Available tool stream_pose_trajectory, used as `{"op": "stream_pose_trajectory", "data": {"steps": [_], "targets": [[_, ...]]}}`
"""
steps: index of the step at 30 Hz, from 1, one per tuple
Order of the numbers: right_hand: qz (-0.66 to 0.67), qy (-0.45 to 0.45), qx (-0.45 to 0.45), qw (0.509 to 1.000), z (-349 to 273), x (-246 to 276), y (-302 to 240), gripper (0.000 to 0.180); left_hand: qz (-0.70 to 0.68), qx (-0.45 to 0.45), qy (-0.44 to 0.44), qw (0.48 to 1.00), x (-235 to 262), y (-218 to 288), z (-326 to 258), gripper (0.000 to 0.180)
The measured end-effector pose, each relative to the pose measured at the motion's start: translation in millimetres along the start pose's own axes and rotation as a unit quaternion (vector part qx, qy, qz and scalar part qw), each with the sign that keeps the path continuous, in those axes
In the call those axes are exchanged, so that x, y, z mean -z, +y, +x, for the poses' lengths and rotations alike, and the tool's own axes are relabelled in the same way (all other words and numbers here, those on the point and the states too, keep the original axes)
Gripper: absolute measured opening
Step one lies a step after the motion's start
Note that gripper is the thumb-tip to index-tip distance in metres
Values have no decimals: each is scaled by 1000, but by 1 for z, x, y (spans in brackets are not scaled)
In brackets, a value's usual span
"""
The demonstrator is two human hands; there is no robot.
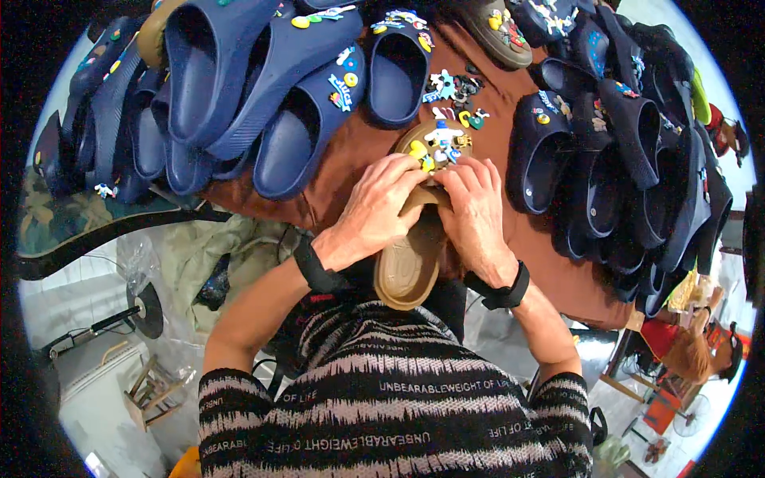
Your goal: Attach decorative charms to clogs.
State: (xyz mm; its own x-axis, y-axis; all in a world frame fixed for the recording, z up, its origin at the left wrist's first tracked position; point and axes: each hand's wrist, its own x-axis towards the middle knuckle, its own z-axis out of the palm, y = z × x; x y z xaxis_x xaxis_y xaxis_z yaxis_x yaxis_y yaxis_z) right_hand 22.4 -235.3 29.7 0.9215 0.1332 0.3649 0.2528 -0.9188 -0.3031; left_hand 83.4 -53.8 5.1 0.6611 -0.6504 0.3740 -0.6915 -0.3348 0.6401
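A brown slide sandal (408, 271) lies at the near edge of the cloth-covered table, its heel toward me and its toe end away. Colourful charms (440, 147) sit on its upper strap. My left hand (374, 203) grips the strap's left side, the fingers bent over its top. From the right, my right hand (478, 211) closes on the strap's rear edge, fingertips beside the charms. Whether a charm is between the fingers is hidden. Just beyond the toe, loose charms (454, 89) lie scattered on the brown cloth (486, 119).
Navy slides (291, 143) are heaped at the left, more dark slides (535, 159) at the right. Another brown slide (500, 32) with charms stands at the far side. A wooden stool (151, 394) is on the floor at lower left. Another person (689, 346) appears at far right.
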Motion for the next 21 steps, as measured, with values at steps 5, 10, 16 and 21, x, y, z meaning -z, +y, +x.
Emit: {"op": "stream_pose_trajectory", "data": {"steps": [5, 10, 16, 21], "targets": [[-21, 4, 20, 1000, -5, 1, 11, 43, -132, 133, 24, 982, -7, 9, -23, 77], [-2, -8, 33, 999, -4, 2, 10, 41, -260, 246, 35, 933, -27, 15, -46, 82], [-16, -17, 89, 996, 0, -4, 16, 27, -207, 242, 55, 946, -30, 15, -47, 67], [-3, -51, 140, 989, 4, -20, 22, 18, -235, 236, 61, 941, -33, 3, -41, 57]]}}
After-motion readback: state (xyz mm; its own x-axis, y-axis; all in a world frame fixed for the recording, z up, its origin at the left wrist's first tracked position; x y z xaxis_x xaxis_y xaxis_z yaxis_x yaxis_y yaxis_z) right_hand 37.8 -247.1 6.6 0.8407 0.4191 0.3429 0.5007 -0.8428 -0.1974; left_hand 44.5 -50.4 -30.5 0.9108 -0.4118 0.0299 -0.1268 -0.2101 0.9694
